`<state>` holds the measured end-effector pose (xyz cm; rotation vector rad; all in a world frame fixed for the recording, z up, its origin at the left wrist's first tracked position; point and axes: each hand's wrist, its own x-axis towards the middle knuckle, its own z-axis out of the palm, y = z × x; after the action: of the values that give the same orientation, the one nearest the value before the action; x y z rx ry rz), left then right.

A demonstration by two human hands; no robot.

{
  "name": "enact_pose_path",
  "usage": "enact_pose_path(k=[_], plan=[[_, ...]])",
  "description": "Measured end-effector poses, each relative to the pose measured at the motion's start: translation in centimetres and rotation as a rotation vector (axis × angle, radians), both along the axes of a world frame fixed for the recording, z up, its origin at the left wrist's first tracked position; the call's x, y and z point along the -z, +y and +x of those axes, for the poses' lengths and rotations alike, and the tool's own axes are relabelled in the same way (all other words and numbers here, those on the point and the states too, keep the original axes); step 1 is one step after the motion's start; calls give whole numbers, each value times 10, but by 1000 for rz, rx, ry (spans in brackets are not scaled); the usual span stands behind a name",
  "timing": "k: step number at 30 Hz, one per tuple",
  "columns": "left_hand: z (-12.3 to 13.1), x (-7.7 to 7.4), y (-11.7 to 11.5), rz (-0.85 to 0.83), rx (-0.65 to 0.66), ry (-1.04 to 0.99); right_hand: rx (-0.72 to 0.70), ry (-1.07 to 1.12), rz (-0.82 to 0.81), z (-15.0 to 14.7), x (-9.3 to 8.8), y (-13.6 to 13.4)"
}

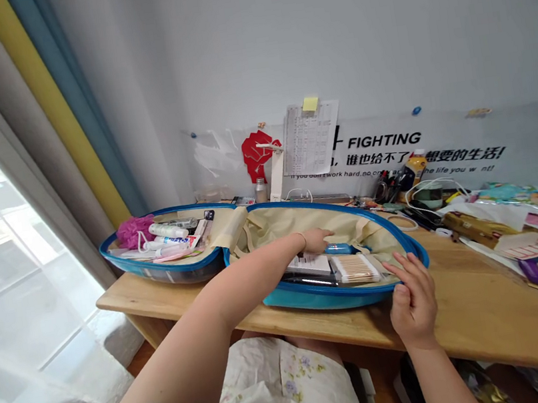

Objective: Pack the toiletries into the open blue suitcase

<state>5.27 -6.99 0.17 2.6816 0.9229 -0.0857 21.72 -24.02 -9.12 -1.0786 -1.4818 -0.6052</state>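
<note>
A blue-rimmed suitcase (349, 298) lies open on the wooden desk. My left hand (316, 241) reaches into its right half, with a finger stretched out beside a blue bottle (339, 249); whether it touches the bottle I cannot tell. Near the front wall sit a pack of cotton swabs (356, 269), a white box (309, 264) and a dark, shiny item (311, 280). My right hand (414, 294) is at the front right corner of the rim, fingers spread and nothing held in them. Its fingertips reach over the rim.
The suitcase's left half holds a purple bath puff (135, 233), a white tube (168, 230) and other toiletries. A white desk lamp (276, 172) stands behind. Papers, cables and an orange-labelled bottle (416, 169) crowd the desk's right side. A curtain (34, 115) hangs at left.
</note>
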Motion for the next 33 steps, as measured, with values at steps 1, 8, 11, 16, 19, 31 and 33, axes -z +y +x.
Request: enact_pose_path(k=[1, 8, 11, 16, 19, 31, 33], plan=[[-10, -9, 4, 18, -65, -11, 0, 6, -4, 0, 0, 0], [-173, -66, 44, 264, -641, 31, 6, 8, 9, 0, 2, 1], [-258, -67, 46, 349, -841, 173, 10, 11, 4, 0, 2, 2], [-334, -42, 40, 427, -942, 357, 19, 42, -5, -1, 0, 1], [-344, -26, 42, 439, -910, 392, 22, 39, -1, -2, 0, 1], [-280, -65, 52, 557, -761, 165, 12, 9, 17, -1, 0, 1], [-239, -71, 55, 514, -614, 119, 13, 17, 12, -2, 0, 1]])
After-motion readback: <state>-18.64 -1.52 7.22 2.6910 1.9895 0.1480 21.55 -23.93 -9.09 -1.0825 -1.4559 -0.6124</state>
